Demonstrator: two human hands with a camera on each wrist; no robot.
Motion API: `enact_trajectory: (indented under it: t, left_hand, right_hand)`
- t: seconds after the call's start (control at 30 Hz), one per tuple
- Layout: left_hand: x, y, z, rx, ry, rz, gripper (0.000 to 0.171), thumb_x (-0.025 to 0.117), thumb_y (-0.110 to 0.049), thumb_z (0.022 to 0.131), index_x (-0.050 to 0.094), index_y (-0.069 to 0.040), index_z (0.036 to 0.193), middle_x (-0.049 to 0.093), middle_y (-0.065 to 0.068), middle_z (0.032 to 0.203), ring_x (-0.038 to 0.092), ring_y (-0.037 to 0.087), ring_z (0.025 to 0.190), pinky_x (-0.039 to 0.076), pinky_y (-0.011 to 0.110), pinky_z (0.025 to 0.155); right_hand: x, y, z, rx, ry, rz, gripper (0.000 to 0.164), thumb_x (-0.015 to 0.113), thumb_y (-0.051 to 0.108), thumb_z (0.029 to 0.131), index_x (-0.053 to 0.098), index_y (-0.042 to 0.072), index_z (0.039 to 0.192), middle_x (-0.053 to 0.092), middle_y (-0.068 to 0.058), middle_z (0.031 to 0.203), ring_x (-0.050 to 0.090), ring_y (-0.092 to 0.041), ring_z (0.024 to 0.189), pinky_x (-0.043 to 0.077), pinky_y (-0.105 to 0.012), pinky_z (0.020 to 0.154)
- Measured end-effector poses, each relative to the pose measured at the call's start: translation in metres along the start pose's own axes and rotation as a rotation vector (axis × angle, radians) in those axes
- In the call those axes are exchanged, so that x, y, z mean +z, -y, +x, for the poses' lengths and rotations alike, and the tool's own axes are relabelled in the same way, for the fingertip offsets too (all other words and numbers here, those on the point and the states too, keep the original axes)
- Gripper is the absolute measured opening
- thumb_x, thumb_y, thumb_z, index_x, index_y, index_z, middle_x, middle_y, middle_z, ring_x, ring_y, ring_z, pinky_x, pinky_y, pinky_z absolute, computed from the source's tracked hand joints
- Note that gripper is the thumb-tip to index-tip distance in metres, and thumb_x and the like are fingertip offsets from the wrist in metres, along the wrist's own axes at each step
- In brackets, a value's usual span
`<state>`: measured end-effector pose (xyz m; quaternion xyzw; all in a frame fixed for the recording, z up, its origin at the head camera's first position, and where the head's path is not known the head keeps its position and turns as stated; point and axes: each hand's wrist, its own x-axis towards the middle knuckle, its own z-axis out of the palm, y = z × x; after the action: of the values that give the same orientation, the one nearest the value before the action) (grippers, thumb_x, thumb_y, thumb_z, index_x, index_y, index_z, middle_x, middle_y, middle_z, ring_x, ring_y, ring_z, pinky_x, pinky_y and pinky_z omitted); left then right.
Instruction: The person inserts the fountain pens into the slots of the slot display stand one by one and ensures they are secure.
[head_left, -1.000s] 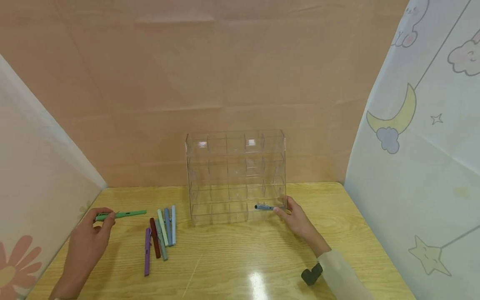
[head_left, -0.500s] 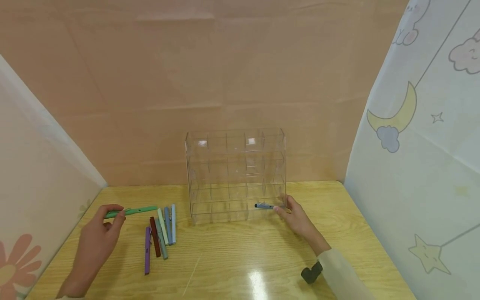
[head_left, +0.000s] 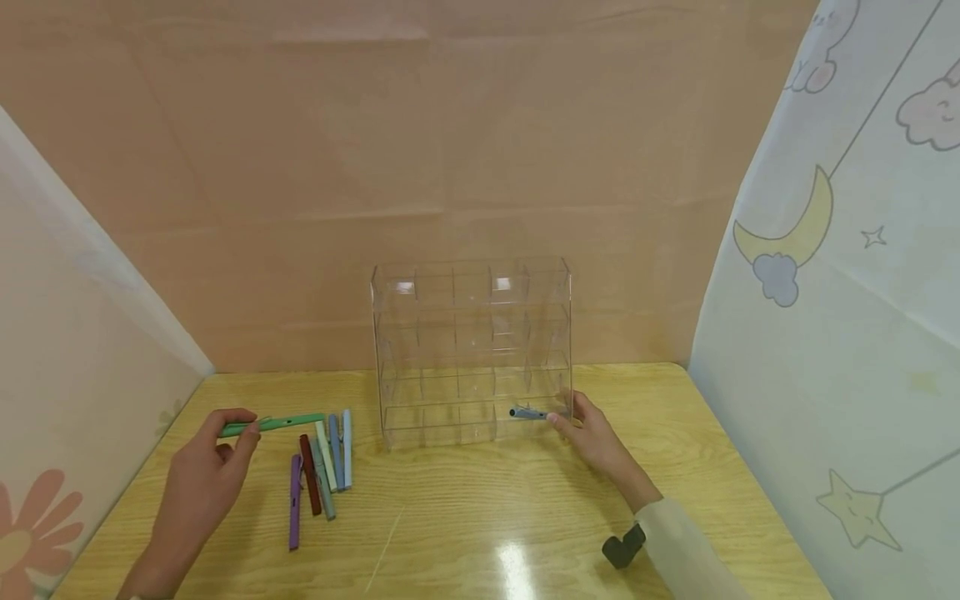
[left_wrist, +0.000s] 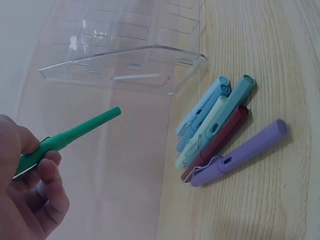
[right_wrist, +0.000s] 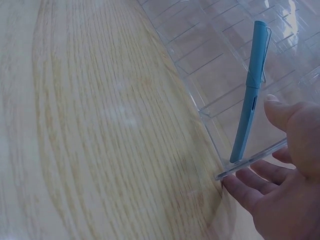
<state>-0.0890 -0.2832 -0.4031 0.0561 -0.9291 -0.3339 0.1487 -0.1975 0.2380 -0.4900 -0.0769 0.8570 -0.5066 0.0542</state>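
Note:
My left hand [head_left: 206, 467] pinches a green pen [left_wrist: 92, 126] near its clip end, and the pen's far tip overlaps the pen row in the head view. Beside it on the table lie a purple pen [left_wrist: 240, 155], a dark red pen [left_wrist: 220, 142], a pale green pen [head_left: 326, 458] and several blue and teal ones. My right hand [head_left: 596, 433] holds the right side panel of a clear acrylic rack [head_left: 472, 342], fingers outside and thumb inside. A blue pen [right_wrist: 250, 95] lies in the rack's bottom row by that thumb, one end at the side panel.
The rack stands upright at the back of the wooden table [head_left: 465, 533], before a peach backdrop [head_left: 450, 167]. Patterned cloth walls rise at left and right. A black device [head_left: 624, 547] hangs at the right wrist.
My left hand has moved right with the green pen, bringing its tip over to the other pens. My right hand and the rack stay put.

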Motion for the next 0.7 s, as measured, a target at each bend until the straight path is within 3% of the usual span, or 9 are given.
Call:
enact_trajectory:
  t: [0.47,0.7]
  left_hand:
    - [-0.002,-0.012,-0.004,0.012,-0.023,-0.011,0.041,0.049,-0.042,0.114,0.058,-0.01,0.137,0.057,0.001,0.066,0.038,0.011,0.046,0.034,0.03,0.042]
    - [-0.004,-0.022,-0.007,0.033,-0.033,-0.011,0.036,0.05,-0.041,0.114,0.059,-0.013,0.135,0.05,0.0,0.061,0.037,0.009,0.046,0.034,0.03,0.043]
  right_hand:
    - [0.0,0.001,-0.002,-0.009,0.014,0.007,0.076,0.06,0.037,0.11,0.025,-0.003,0.165,0.037,-0.027,0.169,0.036,-0.049,0.157,0.036,-0.065,0.124]
    - [-0.002,0.002,-0.003,-0.017,0.014,0.02,0.075,0.06,0.036,0.11,0.026,-0.003,0.165,0.036,-0.027,0.169,0.034,-0.05,0.158,0.035,-0.066,0.124]
